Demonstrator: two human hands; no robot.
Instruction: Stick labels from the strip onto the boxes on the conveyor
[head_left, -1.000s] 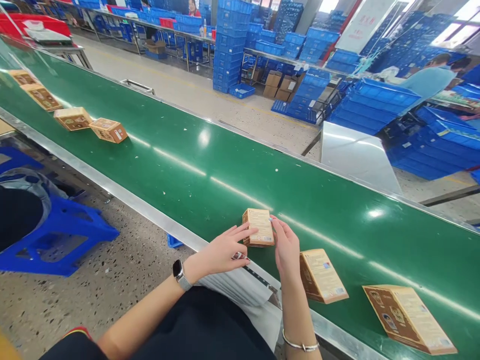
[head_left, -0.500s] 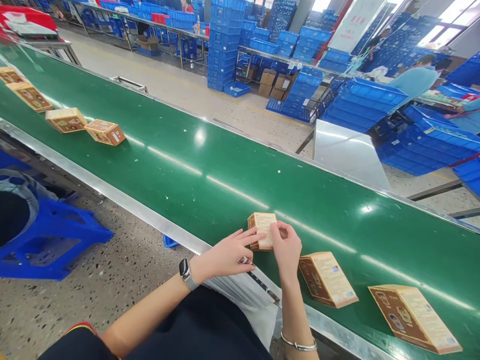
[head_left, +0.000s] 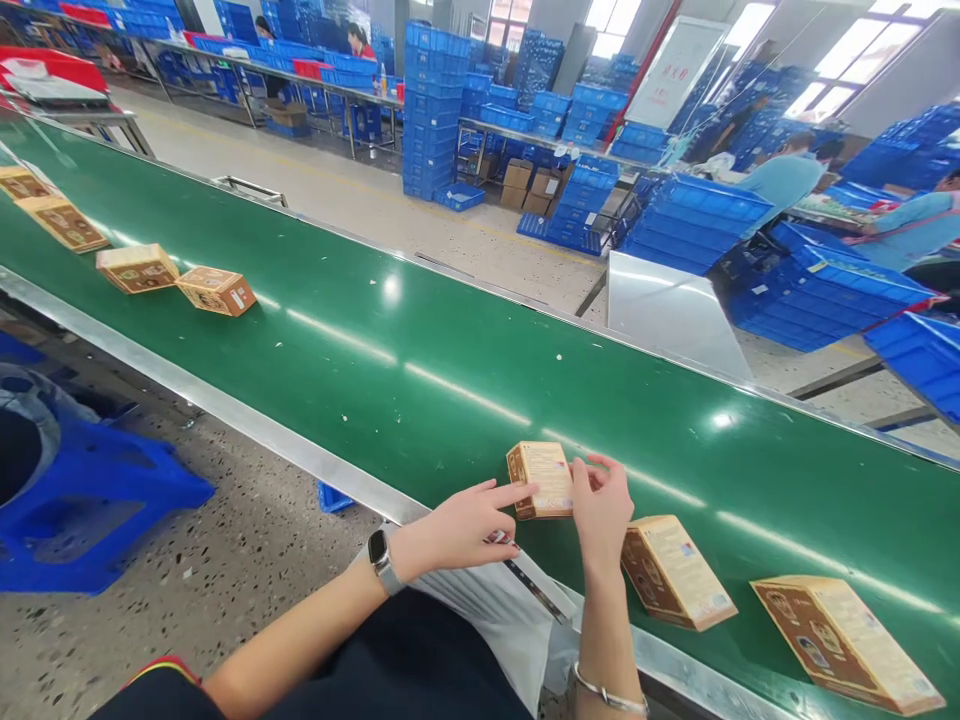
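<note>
A small brown and cream carton [head_left: 549, 490] stands on the green conveyor belt [head_left: 450, 430], its printed cream face turned up. A small coloured mark shows near that face's upper right. The index finger of my left hand [head_left: 480, 525] is stretched onto the carton's face; its other fingers curl round a small patterned strip [head_left: 498, 537], mostly hidden. At the carton's right edge is my right hand [head_left: 604, 510], thumb and fingers apart, with the thumb near the edge. Two like cartons, a nearer one [head_left: 675, 575] and a farther one [head_left: 847, 645], lie to the right.
Several more cartons [head_left: 139, 268] sit at the belt's far left. A metal rail [head_left: 300, 435] edges the belt, and a blue stool [head_left: 97, 510] stands left of it. Beyond are stacked blue crates [head_left: 435, 110], a metal sheet [head_left: 667, 310] and a person in light blue [head_left: 784, 178].
My right hand's fingers have drawn off the carton's face to its right edge and spread, uncovering the coloured mark. My left index finger stays on the carton. The view has shifted slightly.
</note>
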